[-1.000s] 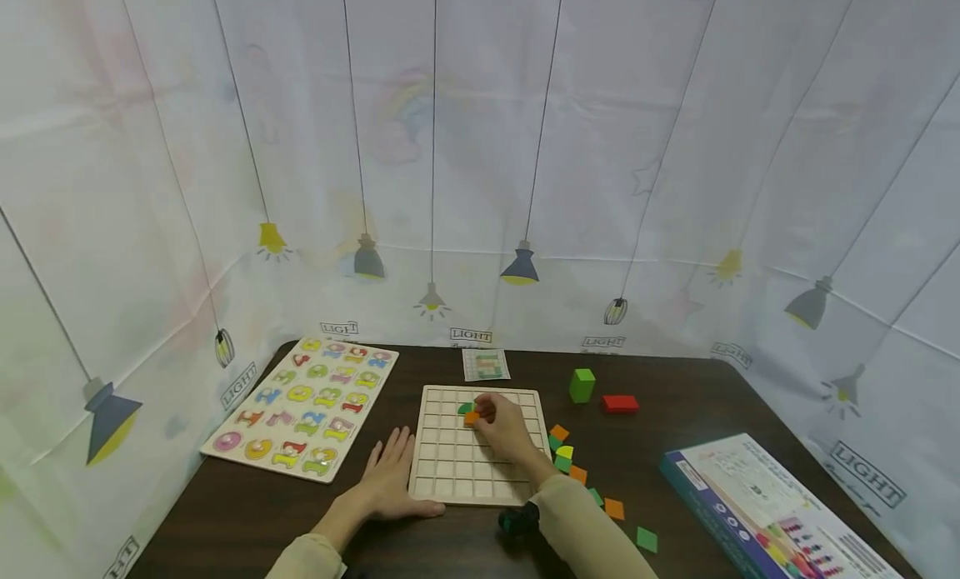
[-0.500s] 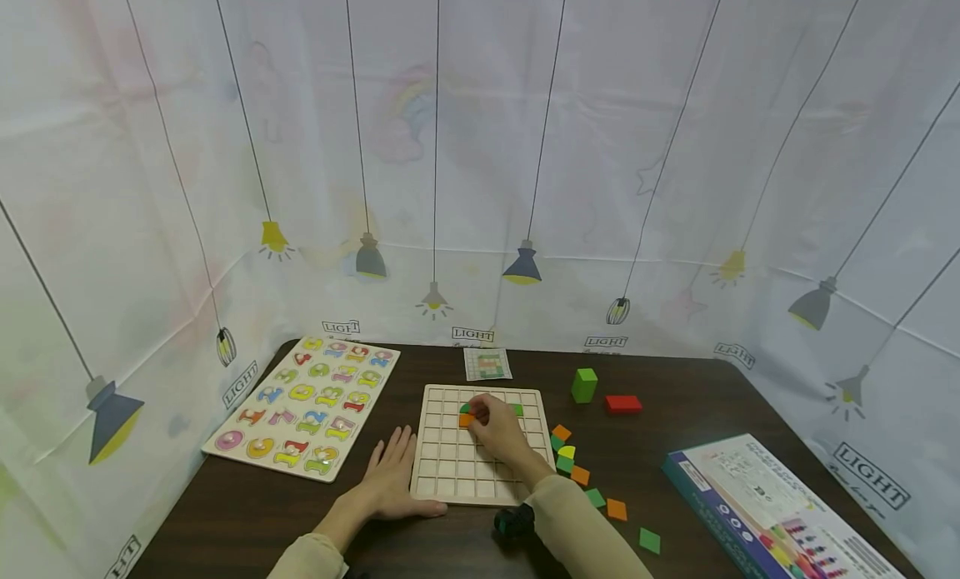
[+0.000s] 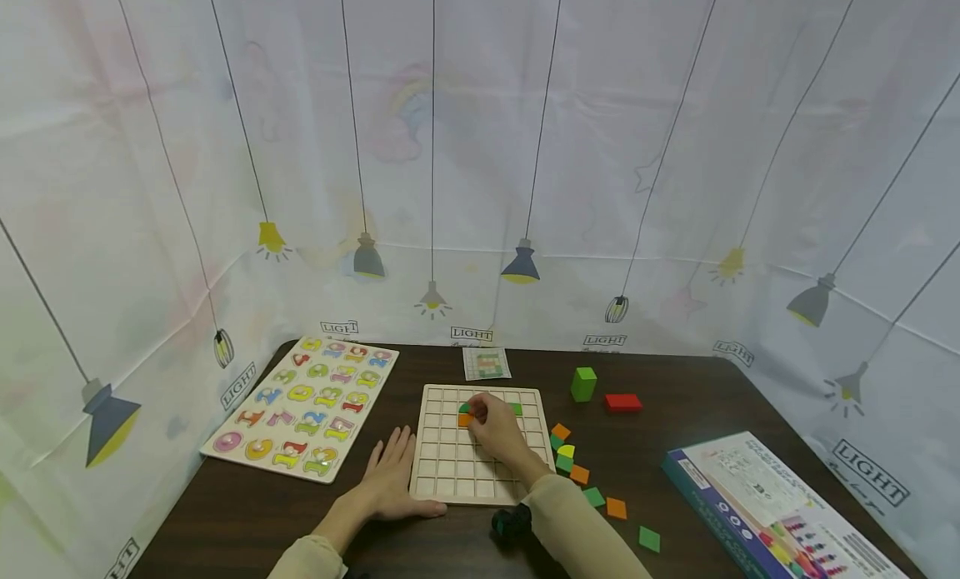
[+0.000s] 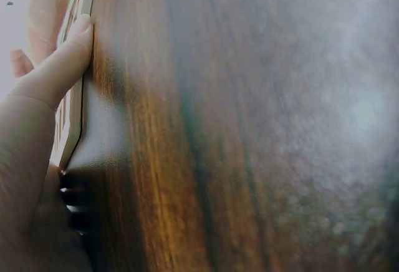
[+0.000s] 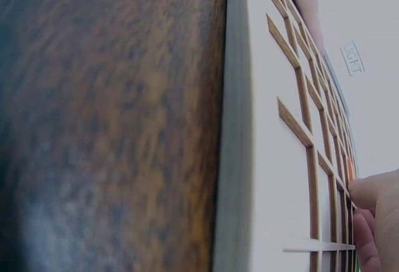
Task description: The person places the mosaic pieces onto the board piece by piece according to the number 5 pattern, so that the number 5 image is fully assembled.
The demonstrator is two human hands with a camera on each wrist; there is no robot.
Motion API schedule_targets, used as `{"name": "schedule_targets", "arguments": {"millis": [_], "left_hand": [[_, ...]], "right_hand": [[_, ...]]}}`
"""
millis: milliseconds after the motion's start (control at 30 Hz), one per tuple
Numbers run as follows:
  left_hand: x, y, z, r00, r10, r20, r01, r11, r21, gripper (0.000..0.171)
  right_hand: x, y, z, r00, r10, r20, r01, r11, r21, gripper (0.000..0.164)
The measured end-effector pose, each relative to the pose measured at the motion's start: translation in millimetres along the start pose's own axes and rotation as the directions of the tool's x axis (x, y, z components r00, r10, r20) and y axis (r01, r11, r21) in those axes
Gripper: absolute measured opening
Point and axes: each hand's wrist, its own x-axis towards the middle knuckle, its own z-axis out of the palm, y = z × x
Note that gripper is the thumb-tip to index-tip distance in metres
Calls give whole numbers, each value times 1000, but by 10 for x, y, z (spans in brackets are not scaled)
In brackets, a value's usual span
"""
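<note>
A square pale wooden grid board (image 3: pixel 442 466) lies on the dark table. My left hand (image 3: pixel 390 476) spreads along the board's left side with straight fingers, its thumb against the near edge; the left wrist view shows that thumb (image 4: pixel 65 60) on the rim. Over the upper middle cells, my right hand (image 3: pixel 497 425) has its fingers bent, with fingertips at a small orange tile (image 3: pixel 466 421). Just above sits a green piece (image 3: pixel 464 408), partly hidden by the fingers. Another green tile (image 3: pixel 517 409) lies right of the hand. In the right wrist view, the thumb (image 5: pixel 368 191) reaches the grid.
Several loose green, orange and yellow tiles trail along the board's right side, including an orange tile (image 3: pixel 616 508). Behind stand a pattern card (image 3: pixel 480 364), a green block (image 3: pixel 583 385) and a red block (image 3: pixel 623 403). A number puzzle (image 3: pixel 300 408) lies left, a box (image 3: pixel 765 504) right.
The right hand has shifted slightly left, and the orange tile now lies in line below the green piece. The green tile right of the hand has come into view. The left hand stays put.
</note>
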Motion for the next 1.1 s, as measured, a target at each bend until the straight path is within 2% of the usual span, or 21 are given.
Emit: {"name": "schedule_targets", "arguments": {"millis": [167,367,500,867,1100], "left_hand": [[-5,16,3,1000,-3,1,3,1000,-4,131],[-23,20,-26,1000,-15,8,15,1000,-7,130],[-25,15,-35,1000,-13,-10,13,1000,-16,129],[-36,37,-13,1000,-8,-9,8,1000,-16,129],[-48,84,-73,1000,-13,13,13,1000,0,126]], "right_hand": [[0,12,-36,1000,27,13,-27,999,31,28],[-10,18,-213,1000,22,-17,-20,994,109,28],[-41,81,-384,998,36,-52,-31,995,91,27],[-267,422,-934,976,154,-154,-151,988,29,23],[-418,618,-1149,967,202,-157,-203,979,10,23]]}}
